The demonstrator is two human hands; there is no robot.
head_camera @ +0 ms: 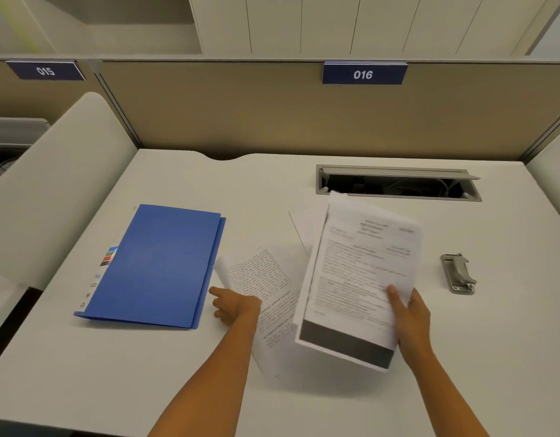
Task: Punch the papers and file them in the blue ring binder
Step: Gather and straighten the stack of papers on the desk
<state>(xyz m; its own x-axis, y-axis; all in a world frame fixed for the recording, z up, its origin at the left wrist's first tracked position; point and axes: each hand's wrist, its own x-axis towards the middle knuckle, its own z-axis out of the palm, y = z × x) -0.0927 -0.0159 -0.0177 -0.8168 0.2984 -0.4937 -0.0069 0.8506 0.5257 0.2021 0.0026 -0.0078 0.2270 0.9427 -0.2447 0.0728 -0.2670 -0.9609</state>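
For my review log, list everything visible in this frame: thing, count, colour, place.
binder: one, blue, closed, desk left.
printed stack: one, white, lifted, centre right.
loose sheets: several, white, on desk, centre.
hole punch: one, grey, desk right.
cable hatch: one, grey, open, desk rear.
desk: one, white.
number signs: two, blue, on the partition.
left hand: on the loose sheets, forefinger out.
right hand: gripping the printed stack.

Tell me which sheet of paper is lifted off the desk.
The sheet with the dark band along its near edge, gripped by the right hand. The sheet under the left hand lies on the desk.
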